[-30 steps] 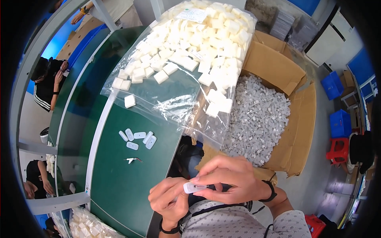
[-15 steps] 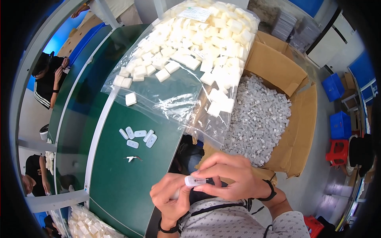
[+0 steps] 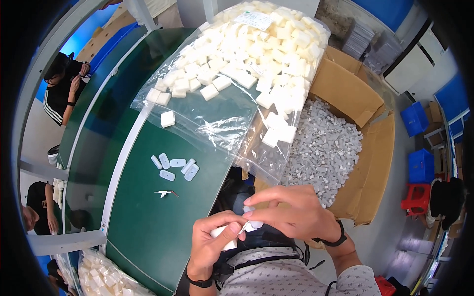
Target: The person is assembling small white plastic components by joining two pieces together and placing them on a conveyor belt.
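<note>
Hands point(image 3: 208, 245) point(image 3: 304, 212) have shifted, left gripping a white block point(image 3: 224, 239), right pinching a pale piece point(image 3: 248, 209).

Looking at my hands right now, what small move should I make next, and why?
I'd probably hold the left hand steady and gently adjust the small pale pieces with the right hand: both hands' fingertips come close together there, and the left also holds a white block, likely leaving it less free. Whether the pieces are joined, I can't tell.
</note>
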`<state>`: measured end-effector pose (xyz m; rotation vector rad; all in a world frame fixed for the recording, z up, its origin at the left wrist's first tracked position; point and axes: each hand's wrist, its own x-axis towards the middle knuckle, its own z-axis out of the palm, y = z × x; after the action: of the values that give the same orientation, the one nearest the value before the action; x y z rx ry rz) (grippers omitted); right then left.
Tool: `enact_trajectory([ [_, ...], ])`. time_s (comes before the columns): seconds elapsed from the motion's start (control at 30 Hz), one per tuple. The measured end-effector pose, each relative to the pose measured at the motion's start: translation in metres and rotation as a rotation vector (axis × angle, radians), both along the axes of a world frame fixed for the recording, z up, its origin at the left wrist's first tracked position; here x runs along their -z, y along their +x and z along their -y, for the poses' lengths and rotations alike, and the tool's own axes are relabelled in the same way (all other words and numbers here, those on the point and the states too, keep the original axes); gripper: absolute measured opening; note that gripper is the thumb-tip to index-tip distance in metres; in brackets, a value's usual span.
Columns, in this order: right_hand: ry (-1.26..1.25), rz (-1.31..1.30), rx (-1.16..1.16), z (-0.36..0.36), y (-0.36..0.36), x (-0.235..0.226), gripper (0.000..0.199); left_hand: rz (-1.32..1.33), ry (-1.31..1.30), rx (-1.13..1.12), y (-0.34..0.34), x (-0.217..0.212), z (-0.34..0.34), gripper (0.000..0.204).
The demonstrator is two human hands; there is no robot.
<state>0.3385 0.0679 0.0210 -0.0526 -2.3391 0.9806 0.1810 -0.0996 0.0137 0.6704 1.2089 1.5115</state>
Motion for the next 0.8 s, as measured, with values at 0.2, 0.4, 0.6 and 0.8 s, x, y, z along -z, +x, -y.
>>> enact_trajectory([
  [0.2,-0.333,-0.042,0.144,0.001,0.004,-0.007,0.031,0.146,0.024,-0.333,-0.006,0.007,-0.01,0.039],
  [0.4,-0.915,-0.021,0.164,0.021,0.001,0.008,0.026,0.355,0.159,-0.286,-0.016,0.023,-0.018,0.016],
  [0.6,-1.077,0.053,0.188,0.021,0.006,0.002,0.032,0.005,0.163,-0.328,0.0,0.007,-0.019,0.034],
  [0.8,-0.708,-0.031,0.108,0.034,-0.003,-0.002,0.03,-0.42,0.297,-0.382,0.01,0.017,-0.02,0.047],
])
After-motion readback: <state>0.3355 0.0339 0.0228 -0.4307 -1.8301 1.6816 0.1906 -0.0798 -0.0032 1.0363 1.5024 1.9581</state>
